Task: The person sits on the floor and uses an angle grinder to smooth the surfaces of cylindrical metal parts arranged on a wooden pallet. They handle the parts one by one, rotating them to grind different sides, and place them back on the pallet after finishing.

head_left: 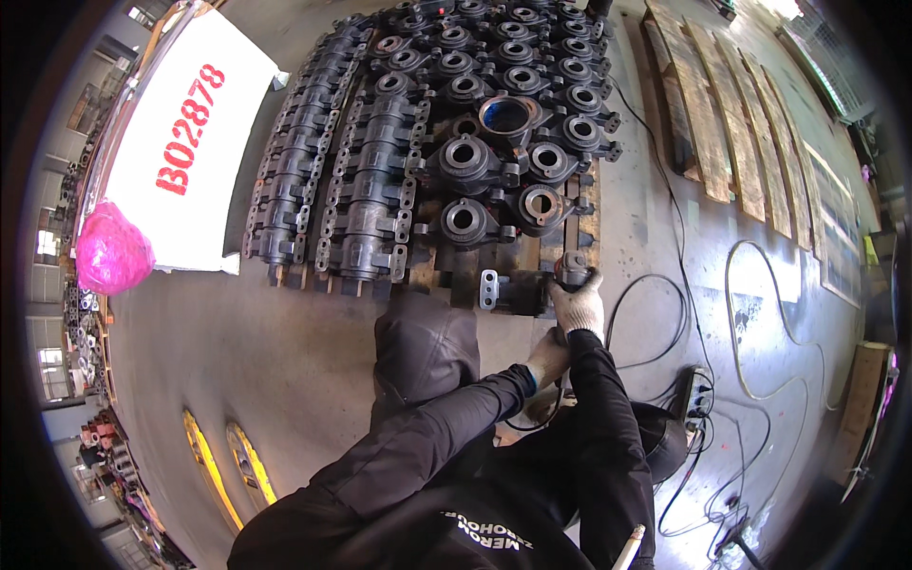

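Note:
My right hand (pixel 579 308), in a pale knitted glove, is closed round the front of a corded hand-held power tool. Its metal head (pixel 574 267) looks like that of an angle grinder. My left hand (pixel 548 360), gloved too, is wrapped round the rear part, just behind and left of the right hand; its fingers are partly hidden. The tool is up against a black metal casting (pixel 518 293) with a light two-holed flange (pixel 489 289) at its left end. The contact point is covered by my hand and the tool.
Rows of black ring-shaped castings (pixel 465 159) and cylindrical castings (pixel 369 199) fill a wooden pallet ahead. Black cables run from a power strip (pixel 698 394) on the right. Bare pallets (pixel 731 114), a white-covered crate (pixel 190 142), a pink bundle (pixel 114 249) and yellow forks (pixel 214 470) stand around.

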Action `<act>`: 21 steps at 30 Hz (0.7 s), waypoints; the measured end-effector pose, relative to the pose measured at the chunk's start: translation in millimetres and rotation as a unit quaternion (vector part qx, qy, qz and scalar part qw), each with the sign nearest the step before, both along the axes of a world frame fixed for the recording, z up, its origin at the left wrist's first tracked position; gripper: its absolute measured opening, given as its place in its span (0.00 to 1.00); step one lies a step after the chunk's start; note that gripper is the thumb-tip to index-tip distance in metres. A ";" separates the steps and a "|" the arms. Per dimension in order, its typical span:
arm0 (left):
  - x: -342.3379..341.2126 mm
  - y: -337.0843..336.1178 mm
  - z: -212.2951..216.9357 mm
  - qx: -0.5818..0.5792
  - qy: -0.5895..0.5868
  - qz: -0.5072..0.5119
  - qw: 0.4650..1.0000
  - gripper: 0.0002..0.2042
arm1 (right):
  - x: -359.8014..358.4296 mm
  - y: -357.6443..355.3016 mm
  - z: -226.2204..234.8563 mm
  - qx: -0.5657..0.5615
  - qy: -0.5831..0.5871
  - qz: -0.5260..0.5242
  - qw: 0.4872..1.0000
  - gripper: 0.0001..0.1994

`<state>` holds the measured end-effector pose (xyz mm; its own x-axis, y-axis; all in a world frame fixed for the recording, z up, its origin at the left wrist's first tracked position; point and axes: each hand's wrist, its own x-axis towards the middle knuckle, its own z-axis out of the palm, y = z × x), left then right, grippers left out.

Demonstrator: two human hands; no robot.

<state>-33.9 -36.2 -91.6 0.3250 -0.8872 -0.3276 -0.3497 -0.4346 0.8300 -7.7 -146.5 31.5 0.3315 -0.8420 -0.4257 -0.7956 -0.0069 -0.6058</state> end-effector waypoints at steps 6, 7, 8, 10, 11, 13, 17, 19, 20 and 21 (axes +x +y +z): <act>2.8 6.6 52.1 0.066 -0.176 -0.104 0.977 0.15 | -6.8 7.5 5.2 -0.010 -0.031 -0.006 0.999 0.45; 2.0 11.1 58.2 0.044 -0.026 0.024 0.998 0.18 | -5.7 11.4 9.3 -0.009 -0.044 -0.005 0.999 0.45; 1.1 15.4 63.9 0.021 0.125 0.149 0.981 0.22 | -6.5 14.6 11.5 -0.008 -0.057 -0.006 0.998 0.45; 4.3 21.5 71.2 0.013 0.141 0.156 0.978 0.23 | -6.8 20.3 15.3 0.003 -0.081 -0.009 0.997 0.45; 4.5 23.1 74.4 0.010 0.150 0.158 0.976 0.23 | -10.4 24.2 17.5 0.002 -0.096 -0.013 0.995 0.45; 10.0 20.6 83.5 0.060 -0.024 -0.038 0.997 0.27 | -16.7 29.5 29.6 0.017 -0.123 -0.027 0.992 0.47; 7.4 24.5 66.8 -0.012 -0.030 -0.051 0.998 0.31 | -30.4 25.0 43.3 -0.008 -0.171 -0.068 0.983 0.50; 5.5 23.3 82.9 -0.007 0.087 0.007 0.996 0.35 | -44.0 20.9 67.3 -0.023 -0.221 -0.088 0.971 0.51; 1.4 21.5 101.3 0.011 0.160 0.032 0.987 0.37 | -56.4 12.1 68.9 -0.031 -0.259 -0.104 0.960 0.51; 3.0 30.7 136.2 -0.022 0.178 0.037 0.983 0.42 | -64.7 6.8 79.7 -0.015 -0.276 -0.120 0.953 0.50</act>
<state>-30.9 -5.5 44.7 0.2608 -0.8815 -0.3937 -0.0033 -0.4086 0.9127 -72.5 -139.7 111.2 0.2943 -0.9309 -0.2162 -0.3355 0.1111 -0.9354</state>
